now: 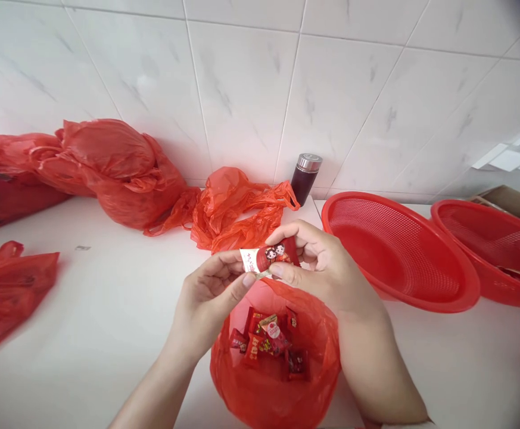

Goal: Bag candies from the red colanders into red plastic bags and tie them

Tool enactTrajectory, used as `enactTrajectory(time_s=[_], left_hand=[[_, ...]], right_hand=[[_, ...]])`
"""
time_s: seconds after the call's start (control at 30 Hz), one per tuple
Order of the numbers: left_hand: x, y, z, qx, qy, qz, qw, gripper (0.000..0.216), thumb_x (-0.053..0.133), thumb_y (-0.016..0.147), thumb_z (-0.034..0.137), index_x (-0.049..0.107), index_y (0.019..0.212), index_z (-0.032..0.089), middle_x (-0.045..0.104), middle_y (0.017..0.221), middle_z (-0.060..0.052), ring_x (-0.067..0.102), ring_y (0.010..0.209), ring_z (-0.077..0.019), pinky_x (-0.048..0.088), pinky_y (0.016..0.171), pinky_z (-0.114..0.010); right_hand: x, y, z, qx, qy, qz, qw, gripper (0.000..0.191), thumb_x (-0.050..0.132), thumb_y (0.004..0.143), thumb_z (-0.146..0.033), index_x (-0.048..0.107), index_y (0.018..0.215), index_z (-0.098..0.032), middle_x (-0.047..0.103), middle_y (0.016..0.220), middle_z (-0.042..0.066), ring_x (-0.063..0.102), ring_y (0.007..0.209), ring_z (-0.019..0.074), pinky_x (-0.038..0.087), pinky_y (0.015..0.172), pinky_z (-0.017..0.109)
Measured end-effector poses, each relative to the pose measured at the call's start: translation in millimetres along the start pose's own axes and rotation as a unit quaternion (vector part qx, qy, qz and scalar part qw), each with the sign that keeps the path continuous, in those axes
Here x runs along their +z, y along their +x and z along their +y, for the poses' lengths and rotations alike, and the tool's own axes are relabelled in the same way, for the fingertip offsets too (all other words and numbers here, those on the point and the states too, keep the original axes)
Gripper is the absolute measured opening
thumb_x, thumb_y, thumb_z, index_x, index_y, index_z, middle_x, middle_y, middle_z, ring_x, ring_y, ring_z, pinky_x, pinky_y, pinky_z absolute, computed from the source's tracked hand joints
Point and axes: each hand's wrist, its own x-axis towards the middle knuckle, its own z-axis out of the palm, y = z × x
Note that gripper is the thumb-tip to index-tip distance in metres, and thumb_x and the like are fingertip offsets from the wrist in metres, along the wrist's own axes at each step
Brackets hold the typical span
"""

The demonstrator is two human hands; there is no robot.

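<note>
Pinched red-and-white packet (271, 257) by both ends, left hand (209, 293) and right hand (329, 268), above far rim of red bag (271, 399).
Probably needed light, even fingertip pressure, without crushing packet, kept above bag's opening.

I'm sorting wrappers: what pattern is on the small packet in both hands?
The red and white packet shows two cartoon figures; head view.
</note>
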Motion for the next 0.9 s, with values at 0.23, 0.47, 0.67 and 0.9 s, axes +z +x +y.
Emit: enactTrajectory(time_s=[0.23, 0.47, 0.67, 0.9], left_hand=[[-5, 5, -4, -0.052, -0.064, 0.0, 0.997, 0.016, 0.076, 0.077, 0.027, 0.065, 0.087, 0.022, 0.061, 0.077, 0.003, 0.059, 0.076, -0.0099, 0.047, 0.074, -0.022], [-3, 3, -1, -0.046, -0.031, 0.003, 0.998, 0.018, 0.074, 0.078, 0.031, 0.064, 0.09, 0.022, 0.064, 0.079, 0.002, 0.058, 0.074, -0.0103, 0.046, 0.072, -0.022], [-17, -14, 8, 0.053, 0.279, 0.037, 0.958, 0.027, 0.062, 0.086, 0.039, 0.062, 0.111, 0.03, 0.065, 0.11, -0.002, 0.057, 0.098, -0.0181, 0.044, 0.087, -0.029], [-56, -34, -16, -0.01, 0.448, 0.027, 0.894, 0.042, 0.058, 0.081, 0.054, 0.056, 0.118, 0.034, 0.06, 0.114, -0.005, 0.056, 0.097, -0.0266, 0.051, 0.065, -0.032]], right_hand=[[-5, 0, -2, 0.002, 0.014, -0.044, 0.999, 0.058, 0.075, 0.075, -0.023, 0.05, 0.126, -0.032, 0.065, 0.099, -0.001, 0.064, 0.09, 0.0151, 0.052, 0.076, 0.028], [-2, 2, -4, -0.026, -0.045, -0.039, 0.998, 0.024, 0.069, 0.078, -0.023, 0.058, 0.1, -0.025, 0.061, 0.089, -0.002, 0.057, 0.074, 0.0115, 0.049, 0.068, 0.025], [-62, -15, 18, 0.025, -0.241, 0.235, 0.941, 0.026, 0.066, 0.079, -0.032, 0.057, 0.102, -0.025, 0.063, 0.09, 0.001, 0.06, 0.078, 0.0183, 0.048, 0.068, 0.031], [-143, -64, 71, 0.32, -0.472, 0.205, 0.795, 0.055, 0.065, 0.077, -0.039, 0.051, 0.13, -0.027, 0.064, 0.113, 0.009, 0.062, 0.092, 0.0304, 0.048, 0.072, 0.044]])
